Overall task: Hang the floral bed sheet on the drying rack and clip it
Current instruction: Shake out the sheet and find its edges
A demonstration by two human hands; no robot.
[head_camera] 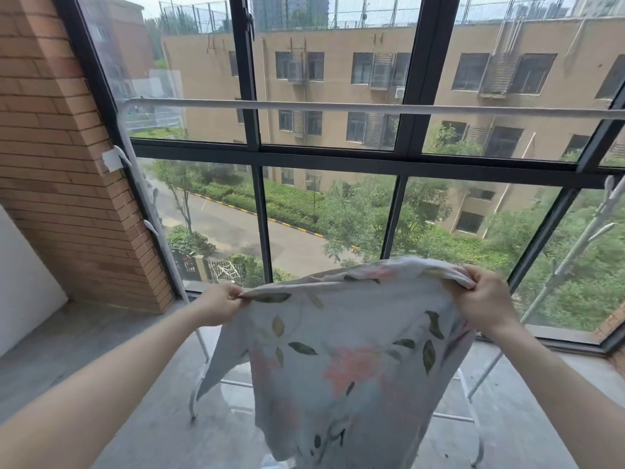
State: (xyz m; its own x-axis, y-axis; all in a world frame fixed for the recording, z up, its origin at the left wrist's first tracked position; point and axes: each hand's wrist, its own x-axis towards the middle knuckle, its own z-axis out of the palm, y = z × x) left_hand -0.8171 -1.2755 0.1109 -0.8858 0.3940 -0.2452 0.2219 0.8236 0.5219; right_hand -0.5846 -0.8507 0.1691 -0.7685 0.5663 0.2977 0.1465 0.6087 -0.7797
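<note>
Floral bed sheet (341, 360) | both hands pinch top edge | below rack bar (338, 106)

A single wide-angle view from the person's head faces forward and slightly down toward the window (324, 154). It sits close behind both outstretched arms, with the drying rack's top bar (338, 106) crossing the window above them.

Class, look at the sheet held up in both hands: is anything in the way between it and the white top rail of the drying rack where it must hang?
Nothing visible is. The floral sheet, gripped by the left hand and right hand, sits below the bare top rail, with only open air and the window behind between them.
</note>
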